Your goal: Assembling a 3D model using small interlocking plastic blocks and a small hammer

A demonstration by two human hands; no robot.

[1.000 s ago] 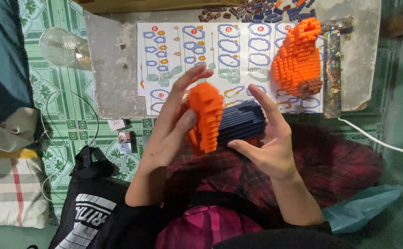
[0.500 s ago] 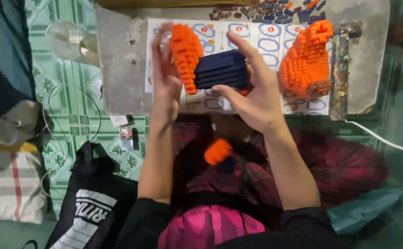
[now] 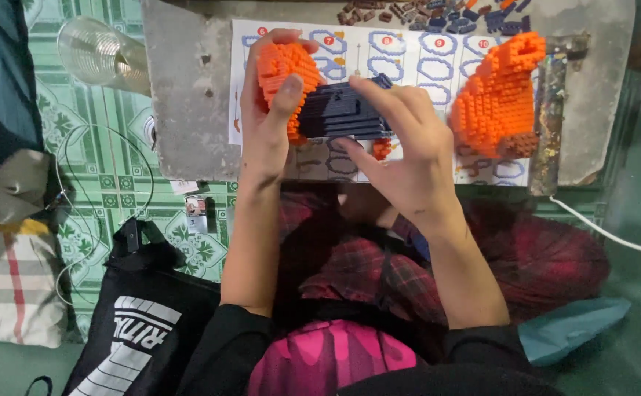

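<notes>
Both hands hold one brick build over the sheet (image 3: 408, 66) on the slab (image 3: 188, 95).

L hand (image 3: 265, 132): closed on the orange block (image 3: 285, 70), thumb across its face, fingers curled over the top at 12 o'clock.

R hand (image 3: 408, 147): closed on the navy block (image 3: 339, 111), fingers laid flat along its top.

Relation: navy block's long axis runs 9-to-3; orange block sits at its 9 o'clock end, touching. Grips are side by side, L nearer the orange end, R nearer the navy end.

Nearby: orange model (image 3: 500, 95) at 3 o'clock of R hand, apart. Loose bricks (image 3: 438, 15) at 12. Cup (image 3: 104, 51) at 9, off the slab. Bag (image 3: 144, 330) at 7
</notes>
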